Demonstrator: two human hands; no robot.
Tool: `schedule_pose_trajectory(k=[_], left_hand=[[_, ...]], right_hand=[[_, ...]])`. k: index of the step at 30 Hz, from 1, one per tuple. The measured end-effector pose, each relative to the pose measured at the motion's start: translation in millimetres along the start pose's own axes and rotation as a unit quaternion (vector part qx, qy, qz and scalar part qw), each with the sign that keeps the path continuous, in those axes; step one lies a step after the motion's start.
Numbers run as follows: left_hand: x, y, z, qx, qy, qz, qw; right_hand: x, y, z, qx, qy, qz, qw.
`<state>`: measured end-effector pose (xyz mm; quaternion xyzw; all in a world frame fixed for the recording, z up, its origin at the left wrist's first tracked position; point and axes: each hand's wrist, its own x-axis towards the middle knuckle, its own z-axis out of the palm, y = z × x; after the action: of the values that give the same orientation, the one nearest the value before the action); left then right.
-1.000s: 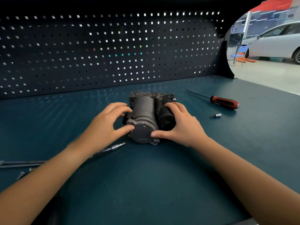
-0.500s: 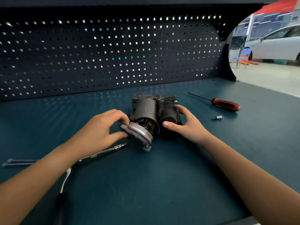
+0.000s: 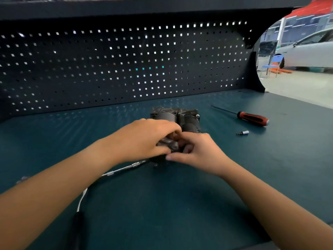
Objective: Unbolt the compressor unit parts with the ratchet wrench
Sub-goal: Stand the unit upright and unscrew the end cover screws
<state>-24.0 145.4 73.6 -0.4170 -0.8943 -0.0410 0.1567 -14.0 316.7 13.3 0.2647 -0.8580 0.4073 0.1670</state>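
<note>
Head view. Both hands meet at the near end of the compressor [image 3: 182,118], which sits on the dark green surface [image 3: 180,204], straight ahead of the hands and just beyond them. Its far end and black right-hand cylinder show past the knuckles.

Left hand [image 3: 144,139]: fingers curled over the top of the compressor's near end, thumb below, gripping a grey metal cover [image 3: 170,144] that shows between the two hands.

Right hand [image 3: 196,152]: fingers curled in against the same cover, thumb stretched left along its lower edge, pinching it. Some blur here; the exact finger contact is unclear.

Ratchet wrench [image 3: 126,167]: only a silver shaft with knurled joints shows. It lies flat on the surface, passes under the left forearm, and its tip is just beside the compressor's near-left corner.

A white cable [image 3: 82,199] with a black end lies under the left forearm, close to the body.

Right of the right hand and well apart from it: a red-and-black screwdriver [image 3: 252,118], and nearer the hand, a small silver socket bit [image 3: 242,132].

A black pegboard [image 3: 108,69] stands beyond the hands at the back of the surface.
</note>
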Motion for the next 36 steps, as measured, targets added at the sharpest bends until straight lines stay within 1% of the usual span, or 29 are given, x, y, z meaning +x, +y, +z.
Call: schedule_pose_trajectory(k=[2, 3, 4, 5, 7, 9, 10, 12, 14, 15, 16, 17, 18, 19, 20, 21, 22, 23, 25, 26, 27, 28, 30, 33, 34, 36], left_hand=[[-4.6, -8.2, 2.8, -0.070, 0.087, -0.027, 0.993], [-9.9, -13.5, 4.0, -0.123, 0.137, -0.063, 0.981], [-16.4, -17.7, 5.9, -0.182, 0.177, -0.113, 0.961], [-24.0, -20.3, 9.2, -0.244, 0.195, -0.167, 0.935], [-36.8, -23.5, 20.2, -0.361, 0.177, -0.242, 0.883], [-42.9, -21.6, 30.0, -0.455, 0.160, -0.266, 0.835], [-42.8, -19.5, 32.5, -0.477, 0.173, -0.267, 0.820], [-40.2, -16.8, 35.7, -0.488, 0.208, -0.257, 0.807], [-37.9, -15.6, 36.7, -0.485, 0.223, -0.243, 0.810], [-37.6, -16.5, 36.6, -0.479, 0.223, -0.232, 0.816], [-37.8, -17.9, 36.0, -0.467, 0.218, -0.222, 0.828], [-38.5, -18.8, 34.3, -0.446, 0.208, -0.212, 0.844], [-39.4, -19.1, 32.1, -0.415, 0.198, -0.205, 0.864], [-39.5, -19.6, 30.4, -0.362, 0.193, -0.199, 0.890], [-39.0, -20.2, 29.3, -0.291, 0.193, -0.190, 0.918], [-37.5, -20.0, 29.1, -0.215, 0.196, -0.179, 0.940], [-36.1, -19.6, 30.7, -0.156, 0.201, -0.172, 0.952], [-35.5, -18.6, 34.0, -0.129, 0.205, -0.170, 0.955], [-35.7, -15.5, 42.3, -0.112, 0.214, -0.179, 0.954], [-36.0, -14.0, 46.3, -0.101, 0.219, -0.179, 0.954], [-36.8, -13.4, 49.8, -0.090, 0.224, -0.176, 0.954], [-36.8, -13.8, 52.3, -0.082, 0.232, -0.175, 0.953], [-34.8, -15.7, 52.9, -0.077, 0.242, -0.186, 0.949], [-32.0, -18.4, 53.7, -0.101, 0.235, -0.206, 0.945], [-31.7, -18.8, 55.1, -0.110, 0.238, -0.212, 0.942], [-31.6, -18.6, 58.3, -0.132, 0.250, -0.230, 0.931]], right_hand=[[-0.6, 1.9, -4.6, 0.101, 0.041, 0.046, 0.993], [-0.7, 2.6, -6.8, 0.164, 0.057, 0.067, 0.983], [-0.6, 2.9, -8.2, 0.231, 0.073, 0.087, 0.966], [-1.0, 2.5, -8.9, 0.299, 0.089, 0.105, 0.944], [-2.4, 1.5, -9.0, 0.420, 0.108, 0.140, 0.890], [-4.7, -2.3, -6.6, 0.492, 0.083, 0.174, 0.849], [-5.9, -4.0, -3.3, 0.510, 0.062, 0.185, 0.838], [-8.7, -8.6, 6.1, 0.533, 0.011, 0.201, 0.822], [-11.0, -10.3, 13.4, 0.540, -0.027, 0.216, 0.813], [-11.7, -10.4, 14.6, 0.530, -0.042, 0.224, 0.817], [-12.4, -9.7, 15.0, 0.496, -0.054, 0.229, 0.836], [-13.1, -7.4, 14.4, 0.421, -0.059, 0.225, 0.877], [-12.9, -2.7, 13.0, 0.307, -0.048, 0.208, 0.927], [-12.0, 1.8, 10.7, 0.179, -0.015, 0.184, 0.966], [-10.6, 7.9, 8.4, 0.067, 0.032, 0.153, 0.985], [-9.6, 11.1, 5.5, 0.003, 0.078, 0.134, 0.988], [-8.6, 12.6, 2.1, -0.018, 0.114, 0.126, 0.985], [-7.8, 14.7, -0.7, -0.027, 0.143, 0.123, 0.982], [-6.8, 20.3, -4.2, -0.046, 0.197, 0.121, 0.972], [-6.1, 23.5, -5.3, -0.062, 0.211, 0.125, 0.968], [-5.6, 26.5, -5.8, -0.079, 0.210, 0.135, 0.965], [-5.8, 29.5, -5.9, -0.090, 0.191, 0.153, 0.965], [-5.9, 38.5, -6.8, -0.080, 0.123, 0.193, 0.970], [-2.9, 49.4, -5.3, -0.056, 0.027, 0.229, 0.971], [-1.3, 52.8, -3.8, -0.043, 0.017, 0.236, 0.971], [2.1, 58.4, -2.4, 0.001, 0.028, 0.239, 0.971]])
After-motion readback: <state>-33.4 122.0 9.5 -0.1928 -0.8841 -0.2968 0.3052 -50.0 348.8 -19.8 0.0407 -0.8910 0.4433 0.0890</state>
